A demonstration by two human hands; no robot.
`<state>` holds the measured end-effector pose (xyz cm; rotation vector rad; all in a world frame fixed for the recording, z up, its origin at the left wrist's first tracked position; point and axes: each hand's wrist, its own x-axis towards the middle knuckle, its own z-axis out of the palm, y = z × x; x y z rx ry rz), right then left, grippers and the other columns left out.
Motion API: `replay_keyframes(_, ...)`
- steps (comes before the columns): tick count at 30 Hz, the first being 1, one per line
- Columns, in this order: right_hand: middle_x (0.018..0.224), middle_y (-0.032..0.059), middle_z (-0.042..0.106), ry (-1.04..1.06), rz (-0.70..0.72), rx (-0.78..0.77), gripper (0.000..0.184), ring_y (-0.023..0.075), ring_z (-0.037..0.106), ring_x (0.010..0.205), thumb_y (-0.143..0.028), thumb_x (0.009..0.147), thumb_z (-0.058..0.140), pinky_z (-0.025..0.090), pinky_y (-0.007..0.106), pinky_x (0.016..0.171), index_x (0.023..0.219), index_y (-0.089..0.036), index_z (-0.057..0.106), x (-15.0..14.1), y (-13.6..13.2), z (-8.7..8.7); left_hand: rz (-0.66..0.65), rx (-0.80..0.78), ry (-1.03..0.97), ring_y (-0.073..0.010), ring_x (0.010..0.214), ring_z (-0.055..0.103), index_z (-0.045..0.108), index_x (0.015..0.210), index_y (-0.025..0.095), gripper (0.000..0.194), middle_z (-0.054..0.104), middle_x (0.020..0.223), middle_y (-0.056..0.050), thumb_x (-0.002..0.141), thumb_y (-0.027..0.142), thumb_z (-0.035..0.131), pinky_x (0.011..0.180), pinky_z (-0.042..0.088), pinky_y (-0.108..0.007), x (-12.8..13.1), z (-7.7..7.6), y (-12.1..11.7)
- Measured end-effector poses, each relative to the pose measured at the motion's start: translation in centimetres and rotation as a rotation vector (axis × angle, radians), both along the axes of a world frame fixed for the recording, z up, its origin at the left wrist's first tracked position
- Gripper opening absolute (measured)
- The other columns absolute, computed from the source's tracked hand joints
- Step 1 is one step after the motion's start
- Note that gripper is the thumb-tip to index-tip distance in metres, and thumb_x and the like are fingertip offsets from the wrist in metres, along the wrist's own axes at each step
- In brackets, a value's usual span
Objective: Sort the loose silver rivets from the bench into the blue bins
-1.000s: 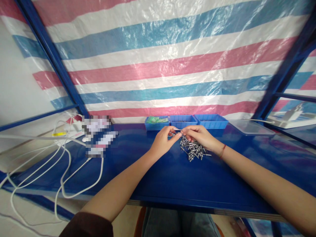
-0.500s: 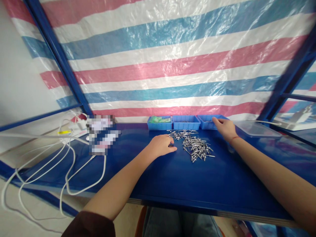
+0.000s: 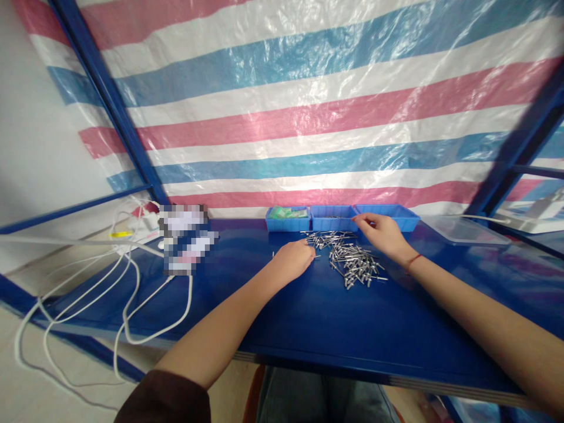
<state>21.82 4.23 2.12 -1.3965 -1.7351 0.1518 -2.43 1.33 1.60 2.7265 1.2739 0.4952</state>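
Note:
My left hand (image 3: 296, 262) rests low over the blue tabletop with its fingers curled down. A thin metal pin, seemingly a blind rivet (image 3: 316, 257), sticks out at its fingertips. Just right of it lies a loose pile of silver blind rivets (image 3: 356, 264), with a smaller heap of rivets (image 3: 328, 239) behind. My right hand (image 3: 381, 235) hovers in front of the right blue bin (image 3: 403, 224), thumb and finger pinched near the corner of the middle blue bin (image 3: 330, 224). What the pinch holds, if anything, is too small to make out.
The left blue bin (image 3: 288, 224) holds green packets. A clear plastic lid (image 3: 465, 230) lies at the back right. White cables (image 3: 132, 294) and a power strip (image 3: 143, 235) crowd the left side. Striped sheeting (image 3: 282, 135) hangs behind the table (image 3: 352, 335).
My hands parted from above the rivets. The right went to the right bin, then came back left toward the middle bin. My left hand moved down beside the pile, its fingers closing.

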Motion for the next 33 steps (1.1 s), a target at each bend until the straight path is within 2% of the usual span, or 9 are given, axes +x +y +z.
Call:
replay_keyframes(5, 0.084, 0.006, 0.069, -0.082, 0.288, -0.06, 0.027, 0.0178, 0.059, 0.066, -0.037, 0.079, 0.05, 0.046, 0.033, 0.064, 0.083, -0.017, 0.068, -2.2, -1.4, -0.2, 0.027, 0.12, -0.011, -0.0178, 0.082, 0.06, 0.064, 0.087, 0.02, 0.019, 0.061, 0.089, -0.006, 0.083, 0.02, 0.046, 0.078, 0.047, -0.029, 0.3, 0.5, -0.4)
replay_keyframes(8, 0.086, 0.0047, 0.068, -0.059, 0.432, -0.108, 0.027, 0.0141, 0.056, 0.062, -0.04, 0.078, 0.054, 0.046, 0.03, 0.058, 0.088, -0.019, 0.068, -3.3, -2.3, -0.4, 0.016, 0.125, -0.169, -0.0153, 0.079, 0.059, 0.063, 0.089, 0.02, 0.018, 0.061, 0.087, -0.004, 0.084, 0.024, 0.046, 0.077, 0.046, -0.027, 0.6, 0.7, -0.5)
replay_keyframes(11, 0.087, 0.0055, 0.068, 0.049, 0.509, -0.132, 0.03, 0.0148, 0.058, 0.066, -0.044, 0.078, 0.055, 0.046, 0.029, 0.058, 0.087, -0.019, 0.069, -4.2, -3.0, -0.3, -0.017, 0.063, -0.332, -0.0134, 0.075, 0.058, 0.063, 0.089, 0.018, 0.019, 0.063, 0.087, -0.003, 0.085, 0.026, 0.047, 0.075, 0.046, -0.026, 0.8, 0.7, -0.3)
replay_keyframes(15, 0.084, 0.0063, 0.067, 0.213, 0.483, -0.121, 0.035, 0.0143, 0.056, 0.063, -0.048, 0.075, 0.058, 0.045, 0.029, 0.055, 0.087, -0.017, 0.069, -4.8, -3.5, 0.0, -0.056, -0.017, -0.459, -0.0129, 0.076, 0.058, 0.063, 0.091, 0.018, 0.02, 0.064, 0.087, -0.003, 0.086, 0.028, 0.047, 0.076, 0.046, -0.027, 1.2, 0.4, 0.0)
replay_keyframes(20, 0.076, 0.0045, 0.065, 0.312, 0.471, -0.15, 0.033, 0.0107, 0.049, 0.054, -0.048, 0.073, 0.061, 0.041, 0.027, 0.049, 0.082, -0.018, 0.068, -5.2, -3.9, 0.3, -0.084, -0.112, -0.531, -0.0132, 0.077, 0.058, 0.064, 0.091, 0.017, 0.022, 0.066, 0.088, -0.003, 0.085, 0.031, 0.048, 0.074, 0.046, -0.026, 1.6, 0.1, -0.1)
replay_keyframes(26, 0.081, 0.0054, 0.067, 0.364, 0.454, -0.16, 0.034, 0.0126, 0.055, 0.061, -0.046, 0.071, 0.063, 0.044, 0.027, 0.053, 0.088, -0.017, 0.068, -5.8, -4.3, 0.5, -0.057, -0.186, -0.629, -0.0145, 0.081, 0.06, 0.064, 0.089, 0.016, 0.021, 0.067, 0.089, -0.003, 0.085, 0.03, 0.049, 0.076, 0.047, -0.026, 1.9, -0.3, 0.0)
replay_keyframes(33, 0.077, 0.005, 0.066, 0.363, 0.456, -0.102, 0.032, 0.0145, 0.058, 0.065, -0.046, 0.072, 0.063, 0.046, 0.03, 0.06, 0.08, -0.015, 0.067, -5.7, -4.0, 0.4, -0.074, -0.292, -0.735, -0.017, 0.091, 0.061, 0.063, 0.099, 0.013, 0.026, 0.067, 0.1, -0.008, 0.085, 0.03, 0.049, 0.084, 0.046, -0.029, 2.2, -0.7, 0.2)
